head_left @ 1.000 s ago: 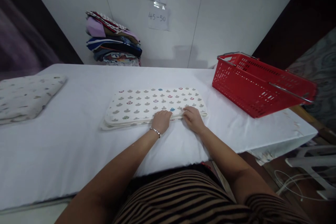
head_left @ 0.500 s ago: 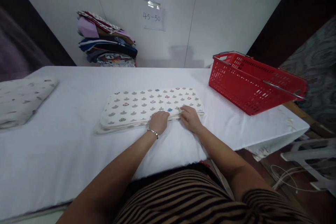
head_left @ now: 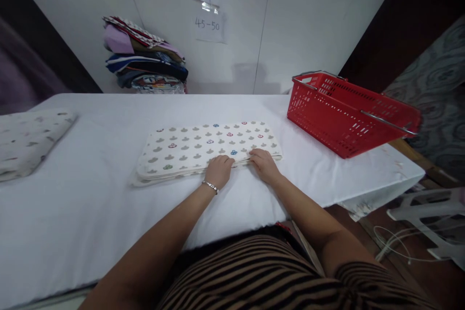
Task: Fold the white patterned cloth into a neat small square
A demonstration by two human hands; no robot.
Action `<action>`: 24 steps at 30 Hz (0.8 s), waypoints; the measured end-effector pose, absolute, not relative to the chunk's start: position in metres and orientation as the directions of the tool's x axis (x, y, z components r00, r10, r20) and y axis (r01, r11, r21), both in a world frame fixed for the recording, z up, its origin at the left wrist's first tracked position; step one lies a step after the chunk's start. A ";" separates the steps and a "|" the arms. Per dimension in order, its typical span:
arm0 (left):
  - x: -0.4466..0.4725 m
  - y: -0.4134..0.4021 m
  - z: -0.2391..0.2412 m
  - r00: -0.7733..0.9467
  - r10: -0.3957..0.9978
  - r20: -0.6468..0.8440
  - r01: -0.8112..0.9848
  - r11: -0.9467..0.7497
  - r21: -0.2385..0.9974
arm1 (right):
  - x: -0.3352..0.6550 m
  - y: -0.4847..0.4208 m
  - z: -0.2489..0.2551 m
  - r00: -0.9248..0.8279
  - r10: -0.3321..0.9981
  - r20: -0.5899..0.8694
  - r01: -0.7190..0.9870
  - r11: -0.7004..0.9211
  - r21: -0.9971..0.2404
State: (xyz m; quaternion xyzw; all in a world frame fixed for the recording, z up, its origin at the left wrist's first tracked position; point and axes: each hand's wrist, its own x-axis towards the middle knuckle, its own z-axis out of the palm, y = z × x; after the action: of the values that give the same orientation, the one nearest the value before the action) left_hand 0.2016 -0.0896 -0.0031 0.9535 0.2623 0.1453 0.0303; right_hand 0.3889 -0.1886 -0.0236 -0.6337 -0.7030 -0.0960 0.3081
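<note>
Left hand (head_left: 219, 170), right hand (head_left: 264, 164) still at lower edge of folded cloth (head_left: 203, 150), mid-frame; fold unchanged; can't tell if grip pinches

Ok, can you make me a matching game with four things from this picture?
Things:
1. basket
2. middle cloth
3. bracelet
4. paper reading 45-50

Clues:
a. folded, touched by the left hand and the right hand
b. stuck on the wall
c. red, with holes in its sides
d. silvery

Right pairs: 1-c, 2-a, 3-d, 4-b
</note>
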 end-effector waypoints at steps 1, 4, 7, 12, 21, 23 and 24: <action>0.201 -0.090 -0.003 0.826 0.502 0.257 0.487 -0.865 0.125 | 0.390 -0.189 -0.023 -0.007 0.840 0.543 0.950 0.174 -0.258; 0.200 -0.091 -0.002 0.834 0.488 0.257 0.480 -0.872 0.095 | 0.391 -0.190 -0.023 -0.010 0.862 0.506 0.952 0.164 -0.260; 0.199 -0.091 -0.003 0.839 0.469 0.275 0.465 -0.881 0.084 | 0.391 -0.189 -0.022 -0.021 0.879 0.477 0.957 0.155 -0.244; 0.198 -0.088 -0.006 0.852 0.431 0.297 0.431 -0.900 0.069 | 0.402 -0.191 -0.023 -0.042 0.880 0.473 0.959 0.167 -0.227; 0.198 -0.082 -0.008 0.868 0.380 0.321 0.391 -0.920 0.030 | 0.467 -0.232 -0.017 0.556 0.720 0.416 0.765 -0.246 -0.595; 0.198 -0.081 -0.008 0.875 0.378 0.304 0.389 -0.921 0.027 | 0.474 -0.234 -0.012 0.692 0.692 0.205 0.598 -0.390 -0.701; 0.199 -0.080 -0.008 0.877 0.377 0.298 0.388 -0.921 0.026 | 0.476 -0.233 -0.010 0.721 0.685 0.103 0.526 -0.445 -0.725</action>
State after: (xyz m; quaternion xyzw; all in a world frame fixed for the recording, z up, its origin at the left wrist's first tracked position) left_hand 0.1986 -0.0802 -0.0083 0.9685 0.1974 0.1505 -0.0171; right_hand 0.4758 -0.2333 -0.0099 -0.8437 -0.3588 0.1030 0.3858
